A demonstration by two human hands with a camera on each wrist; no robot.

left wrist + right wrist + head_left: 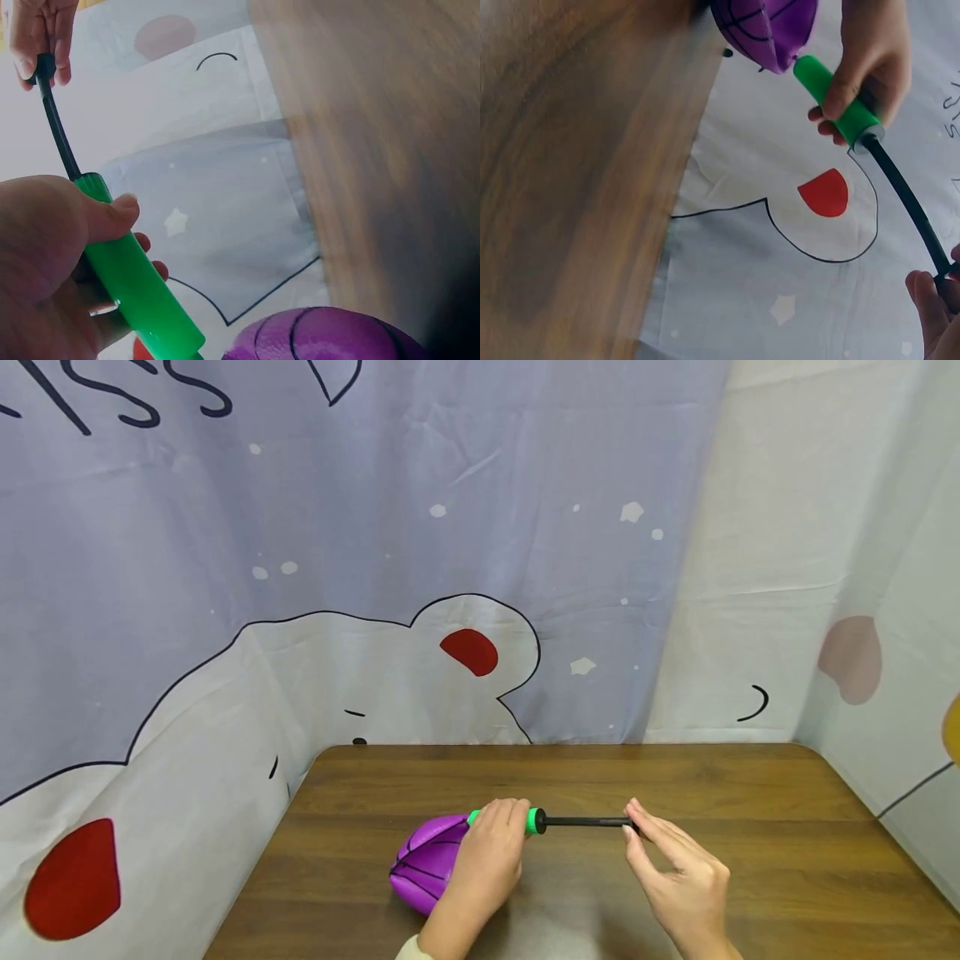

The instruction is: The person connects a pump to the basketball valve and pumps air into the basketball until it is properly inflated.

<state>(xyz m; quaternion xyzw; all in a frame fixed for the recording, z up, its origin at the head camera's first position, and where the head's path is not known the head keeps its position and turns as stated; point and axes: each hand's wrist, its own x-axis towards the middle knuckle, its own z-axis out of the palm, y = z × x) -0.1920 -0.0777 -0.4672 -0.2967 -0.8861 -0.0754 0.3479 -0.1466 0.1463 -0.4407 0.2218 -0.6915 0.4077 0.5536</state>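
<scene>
My left hand grips the green barrel of a hand pump, its thumb lying along the barrel in the left wrist view. A black rod extends far out of the barrel's right end. At the rod's far end, my right hand pinches the black handle between thumb and fingers. A purple ball with black lines hangs at the barrel's other end, below and left of the left hand. It looks creased and only partly filled in the right wrist view, where the pump's tip meets it.
A brown wooden table lies beneath the hands. Behind it and at both sides hangs a printed cloth with bear outlines, red patches and white stars, reaching down to the table's back edge.
</scene>
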